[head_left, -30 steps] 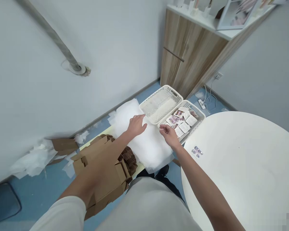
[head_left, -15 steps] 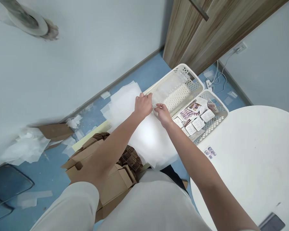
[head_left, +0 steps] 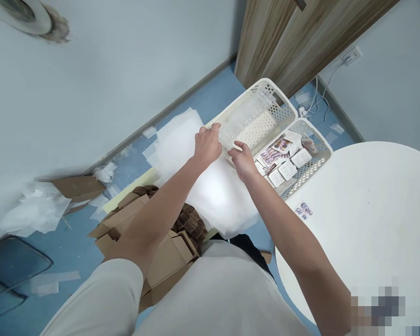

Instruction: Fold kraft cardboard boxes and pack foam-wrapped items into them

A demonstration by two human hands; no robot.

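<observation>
Left hand (head_left: 207,143) is held with bent fingers at the near end of the left basket (head_left: 262,129); whether anything is pinched by it cannot be told. Beside it, but apart, the right hand (head_left: 244,161) is held with thumb and forefinger brought near each other, and whether something thin is gripped between them cannot be told either. Clear plastic (head_left: 241,114) is contained in the left basket, along its far-left side, and its near end is partly covered by the hands. Against this basket the right basket (head_left: 308,175) is set, filled with loose cards (head_left: 287,170), some printed with purple pictures. Below the hands, white sheets (head_left: 213,196) are stacked, and brown cartons (head_left: 168,263) are piled beside them, partly hidden by the left forearm. On the round white desk (head_left: 367,200), a small card of purple pieces (head_left: 304,210) is laid near the edge. Behind the baskets, a wooden cabinet (head_left: 283,42) is seen, with white cables (head_left: 317,105) strewn nearby.
</observation>
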